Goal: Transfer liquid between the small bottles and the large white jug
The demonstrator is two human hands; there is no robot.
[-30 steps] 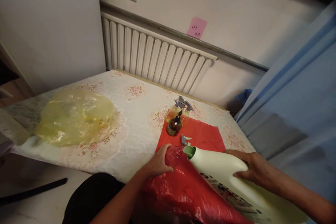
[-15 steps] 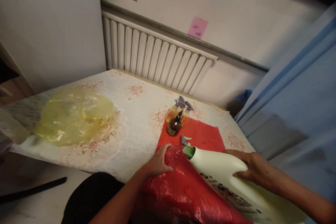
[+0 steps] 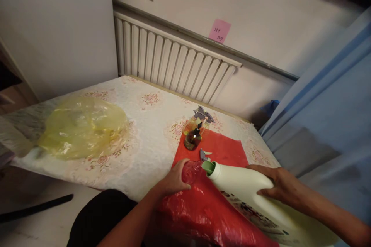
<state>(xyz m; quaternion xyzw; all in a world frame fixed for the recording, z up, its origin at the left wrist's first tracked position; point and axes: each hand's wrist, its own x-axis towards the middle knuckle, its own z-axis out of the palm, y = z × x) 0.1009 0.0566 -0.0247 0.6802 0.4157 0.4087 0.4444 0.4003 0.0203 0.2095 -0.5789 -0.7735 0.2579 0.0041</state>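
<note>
My left hand (image 3: 172,180) is wrapped round a clear bottle (image 3: 191,172), which looks red from the plastic sheet behind it. My right hand (image 3: 279,183) grips a large pale green jug (image 3: 240,179) tipped on its side. The jug's dark green spout (image 3: 208,167) sits close by the clear bottle's neck; I cannot make out any liquid flowing. Just beyond lies a grey and white trigger spray head (image 3: 204,154). Farther back stand a dark pump bottle (image 3: 192,141) and two clear spray bottles with grey triggers (image 3: 199,112).
Beneath the bottles, a red plastic sheet (image 3: 227,149) drapes over the table's near edge. A crumpled yellow plastic bag (image 3: 84,127) lies left on the flowered tablecloth (image 3: 147,135). A radiator (image 3: 171,58) runs behind the table; a blue curtain (image 3: 324,96) hangs at right.
Both hands, the clear bottle and the jug keep practically the same position. Only a slight shift of the whole view shows.
</note>
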